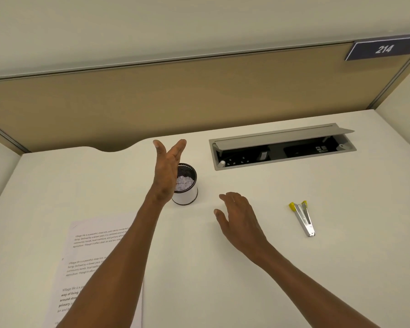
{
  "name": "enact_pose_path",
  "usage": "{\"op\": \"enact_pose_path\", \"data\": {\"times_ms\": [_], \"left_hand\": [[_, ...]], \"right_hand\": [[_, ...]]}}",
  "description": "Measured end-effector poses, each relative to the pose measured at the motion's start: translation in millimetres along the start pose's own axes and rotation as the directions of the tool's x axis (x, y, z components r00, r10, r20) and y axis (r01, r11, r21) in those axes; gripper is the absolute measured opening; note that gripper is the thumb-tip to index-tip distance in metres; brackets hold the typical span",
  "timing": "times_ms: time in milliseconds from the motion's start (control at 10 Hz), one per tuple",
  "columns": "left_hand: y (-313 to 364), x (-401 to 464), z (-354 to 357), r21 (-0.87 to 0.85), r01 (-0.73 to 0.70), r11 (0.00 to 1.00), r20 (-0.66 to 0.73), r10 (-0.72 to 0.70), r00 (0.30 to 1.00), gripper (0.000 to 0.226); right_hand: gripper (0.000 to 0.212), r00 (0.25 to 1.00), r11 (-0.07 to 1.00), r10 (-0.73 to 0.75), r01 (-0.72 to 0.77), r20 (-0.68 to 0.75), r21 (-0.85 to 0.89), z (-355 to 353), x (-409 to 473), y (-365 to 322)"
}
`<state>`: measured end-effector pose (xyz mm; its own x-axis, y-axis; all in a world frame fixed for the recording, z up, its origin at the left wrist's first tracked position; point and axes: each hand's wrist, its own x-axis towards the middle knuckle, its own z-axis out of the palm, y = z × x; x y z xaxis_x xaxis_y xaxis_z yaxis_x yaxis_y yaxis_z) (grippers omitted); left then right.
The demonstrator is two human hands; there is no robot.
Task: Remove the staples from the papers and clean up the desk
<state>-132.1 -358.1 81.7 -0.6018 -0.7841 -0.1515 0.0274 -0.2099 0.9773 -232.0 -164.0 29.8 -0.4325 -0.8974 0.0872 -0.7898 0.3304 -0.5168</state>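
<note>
Printed papers [90, 252] lie overlapped at the near left of the white desk [223, 280], partly under my left forearm. A small mesh cup [187, 185] with pale scraps inside stands at the desk's middle. My left hand [167, 171] is raised just left of and over the cup, fingers straight and spread, holding nothing. My right hand [238, 216] hovers low over the bare desk to the right of the cup, fingers relaxed, empty. A metal staple remover with yellow tips [303, 217] lies further right, apart from both hands.
An open cable tray with a raised grey lid [282, 147] is set into the desk at the back right. A tan partition [175, 95] closes off the back, with a sign reading 214 [384, 49]. A curved cutout [114, 147] notches the desk's rear edge.
</note>
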Motion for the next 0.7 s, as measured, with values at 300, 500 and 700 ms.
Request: {"op": "enact_pose_path", "data": {"times_ms": [300,500,700], "left_hand": [[-0.6,-13.2,1.6,0.109,-0.013,0.994,-0.090,0.023,0.996,0.062],[0.8,-30.3,19.2,0.426,-0.224,0.877,-0.031,0.261,0.965,0.080],[-6.8,-55.7,33.1,0.147,-0.212,0.966,-0.245,0.243,0.939,0.072]], "right_hand": [[0.040,0.999,0.999,-0.032,0.032,-0.044,-0.007,4.3,3.2,2.6],[0.061,0.977,0.981,-0.077,0.110,0.201,-0.161,7.1,0.7,0.4],[0.063,0.987,0.990,-0.097,0.109,0.131,-0.087,-8.2,-17.9,4.0]]}}
